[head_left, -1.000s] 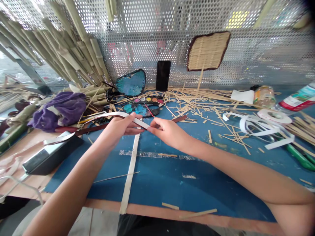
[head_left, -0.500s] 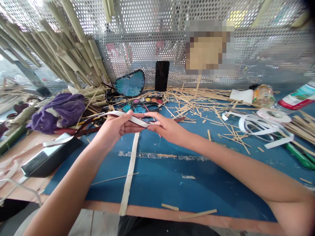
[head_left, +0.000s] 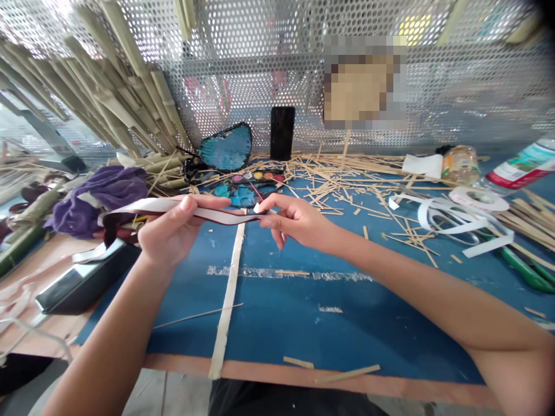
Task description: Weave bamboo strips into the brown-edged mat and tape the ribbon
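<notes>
Fingers (head_left: 277,203) pinch a flat strip (head_left: 165,204); white-faced, maroon-backed, twisted at left.

bare left hand (head_left: 177,228); bare right hand (head_left: 299,222); bare forearms (head_left: 104,341); black garment over the lap (head_left: 277,400)

The strip (head_left: 186,205) you're holding looks like thin split bamboo, smooth and matt on its pale face, dark brown on the back. Your desk (head_left: 277,323) is painted blue with a faint sheen, scuffed in places, and its near edge (head_left: 260,370) is bare, matt wood. The screen (head_left: 260,69) at the far side is perforated metal with a dull silver finish. The bamboo stalks (head_left: 117,98) at far left look dry and fibrous, and the splinters (head_left: 338,185) are rough and unpainted. The purple cloth (head_left: 104,199) on the left is soft and matt. The phone (head_left: 282,133) is glossy black, and the bottle (head_left: 524,167) on the right is shiny plastic.
</notes>
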`<state>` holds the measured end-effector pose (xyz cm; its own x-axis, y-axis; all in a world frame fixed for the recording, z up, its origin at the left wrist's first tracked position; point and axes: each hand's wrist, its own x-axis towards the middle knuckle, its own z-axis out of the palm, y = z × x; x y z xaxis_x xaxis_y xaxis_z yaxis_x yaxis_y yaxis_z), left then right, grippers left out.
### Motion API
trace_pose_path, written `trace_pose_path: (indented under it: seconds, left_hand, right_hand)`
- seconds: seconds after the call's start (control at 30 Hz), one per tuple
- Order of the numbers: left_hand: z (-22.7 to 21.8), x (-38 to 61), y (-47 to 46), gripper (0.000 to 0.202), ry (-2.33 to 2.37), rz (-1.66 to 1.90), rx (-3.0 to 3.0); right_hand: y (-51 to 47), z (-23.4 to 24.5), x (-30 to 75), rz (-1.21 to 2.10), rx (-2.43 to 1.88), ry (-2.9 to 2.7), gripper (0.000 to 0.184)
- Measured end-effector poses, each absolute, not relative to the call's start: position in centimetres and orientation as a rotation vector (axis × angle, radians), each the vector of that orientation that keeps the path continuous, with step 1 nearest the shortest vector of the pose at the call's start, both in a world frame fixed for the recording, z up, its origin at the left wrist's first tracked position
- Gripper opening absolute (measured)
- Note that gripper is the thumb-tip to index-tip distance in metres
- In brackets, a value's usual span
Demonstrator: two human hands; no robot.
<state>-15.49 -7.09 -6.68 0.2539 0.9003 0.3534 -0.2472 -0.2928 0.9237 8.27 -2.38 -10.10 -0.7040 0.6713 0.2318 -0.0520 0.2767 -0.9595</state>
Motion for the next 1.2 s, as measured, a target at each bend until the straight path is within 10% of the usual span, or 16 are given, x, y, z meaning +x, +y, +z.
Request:
trace_pose_path:
  seconds: [0.4, 0.6, 1.2]
  left_hand:
    - [-6.5, -15.2, -7.1, 0.032, 0.807, 1.356, 1.360]
    - [-8.2, -13.0, -7.0, 0.069, 0.696, 1.085, 1.633]
    - [-7.9, -11.6, -6.3, 0.054, 1.341, 1.129, 1.136]
  right_hand:
    - [-3.7, -8.5, 8.7, 1.108, -0.672, -1.990, 0.030]
    - [-4.6, -8.3, 8.3, 0.887, -0.751, -2.036, 0.027]
    - [-2.4, -10.5, 7.5, 1.539, -1.051, -2.114, 0.021]
